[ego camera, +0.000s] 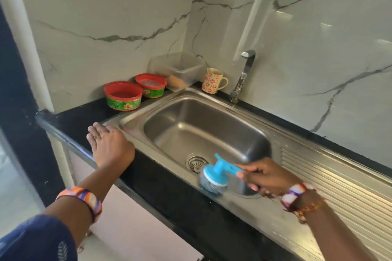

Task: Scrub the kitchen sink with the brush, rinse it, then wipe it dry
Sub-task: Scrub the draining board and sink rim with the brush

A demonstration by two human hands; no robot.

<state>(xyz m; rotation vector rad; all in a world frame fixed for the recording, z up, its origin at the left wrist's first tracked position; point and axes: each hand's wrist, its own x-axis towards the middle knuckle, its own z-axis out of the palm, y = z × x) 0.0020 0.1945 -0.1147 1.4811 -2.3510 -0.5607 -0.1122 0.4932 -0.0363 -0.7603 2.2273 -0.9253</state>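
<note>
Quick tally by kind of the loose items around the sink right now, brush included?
Red-rimmed green tubs: 2
Clear plastic container: 1
Floral mug: 1
Blue scrub brush, gripped by right hand: 1
Total: 5

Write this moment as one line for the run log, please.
stage: scrubbing | right hand: holds brush on front rim of sink | left hand: flat on sink's left edge | tap: no water seen

text: none legible | green tubs point(124, 103): printed pattern plus a partial red mark on the far one, too blurred to read | mug point(212, 81): flower print only, no lettering | sink point(331, 167), tap point(244, 74), brush point(216, 172): no readable brand or number
</note>
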